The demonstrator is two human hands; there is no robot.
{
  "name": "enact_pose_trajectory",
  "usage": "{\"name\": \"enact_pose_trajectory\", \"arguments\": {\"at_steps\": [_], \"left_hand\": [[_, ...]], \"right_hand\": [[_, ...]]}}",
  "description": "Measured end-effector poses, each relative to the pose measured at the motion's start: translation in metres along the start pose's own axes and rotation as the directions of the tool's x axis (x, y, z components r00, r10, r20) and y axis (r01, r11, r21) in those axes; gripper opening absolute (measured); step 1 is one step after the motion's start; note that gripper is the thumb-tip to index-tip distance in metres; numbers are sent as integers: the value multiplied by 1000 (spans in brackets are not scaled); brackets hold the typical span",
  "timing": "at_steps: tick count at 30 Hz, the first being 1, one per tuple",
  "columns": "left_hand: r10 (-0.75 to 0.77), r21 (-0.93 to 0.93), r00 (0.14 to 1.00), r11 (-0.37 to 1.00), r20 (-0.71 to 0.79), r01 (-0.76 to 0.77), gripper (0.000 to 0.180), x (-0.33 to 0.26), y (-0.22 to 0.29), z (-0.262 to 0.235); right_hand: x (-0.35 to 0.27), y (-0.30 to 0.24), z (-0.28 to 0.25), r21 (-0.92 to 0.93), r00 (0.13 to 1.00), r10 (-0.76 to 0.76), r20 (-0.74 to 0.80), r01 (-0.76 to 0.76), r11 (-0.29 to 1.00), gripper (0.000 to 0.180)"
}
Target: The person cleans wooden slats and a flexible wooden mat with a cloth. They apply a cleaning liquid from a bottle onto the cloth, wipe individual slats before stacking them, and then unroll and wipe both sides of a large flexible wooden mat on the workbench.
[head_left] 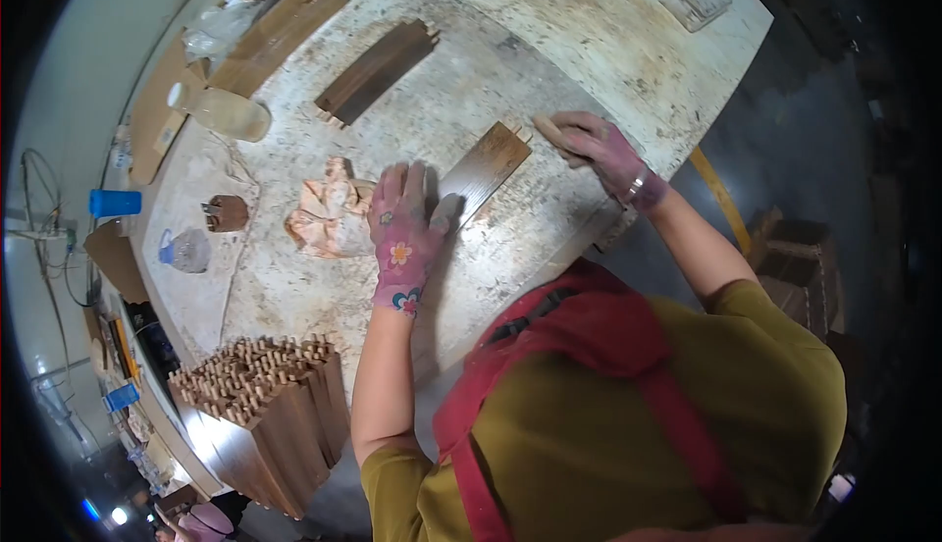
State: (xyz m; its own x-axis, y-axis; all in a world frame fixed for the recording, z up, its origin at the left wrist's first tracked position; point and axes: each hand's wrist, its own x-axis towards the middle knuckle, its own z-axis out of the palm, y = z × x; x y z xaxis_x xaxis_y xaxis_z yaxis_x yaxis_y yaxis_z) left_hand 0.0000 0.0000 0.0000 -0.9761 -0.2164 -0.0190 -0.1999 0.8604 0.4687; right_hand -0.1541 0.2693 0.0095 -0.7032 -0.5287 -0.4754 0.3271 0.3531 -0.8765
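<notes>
My left hand (404,233), in a pink flowered glove, lies with its fingers stretched out between a crumpled, stained cloth (332,210) and a dark brown wooden board (488,171). Its thumb is at the board's near left end. Small pale dowel pegs stick out of the board's far end. Just beyond those pegs, my right hand (601,154), gloved alike and with a band at the wrist, has its fingers closed around a tan oblong piece (550,134); its kind is unclear. A second brown board (379,71), pegged at both ends, lies farther back on the table.
A stack of pegged wooden boards (285,434) stands at the near left. Along the left are a bottle of cloudy liquid (228,113), a small brown block (227,213), a clear bag (186,251) and a cardboard box (280,42). A clear case (696,2) lies at the far right.
</notes>
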Motion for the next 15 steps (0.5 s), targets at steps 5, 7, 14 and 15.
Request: {"name": "enact_pose_trajectory", "arguments": {"at_steps": [5, 7, 14, 15], "left_hand": [[239, 139, 964, 965, -117, -222, 72, -1, 26, 42], [203, 150, 971, 971, -127, -184, 70, -6, 26, 42], [184, 143, 974, 976, -135, -164, 67, -7, 28, 38], [182, 136, 975, 977, -129, -164, 67, -7, 29, 39]], "right_hand": [[42, 14, 9, -180, 907, -415, -75, 397, 900, 48], [47, 11, 15, -348, 918, -394, -46, 355, 868, 47], [34, 24, 28, -621, 866, -499, -20, 380, 686, 42], [18, 25, 27, -607, 880, -475, -2, 376, 700, 42]]}}
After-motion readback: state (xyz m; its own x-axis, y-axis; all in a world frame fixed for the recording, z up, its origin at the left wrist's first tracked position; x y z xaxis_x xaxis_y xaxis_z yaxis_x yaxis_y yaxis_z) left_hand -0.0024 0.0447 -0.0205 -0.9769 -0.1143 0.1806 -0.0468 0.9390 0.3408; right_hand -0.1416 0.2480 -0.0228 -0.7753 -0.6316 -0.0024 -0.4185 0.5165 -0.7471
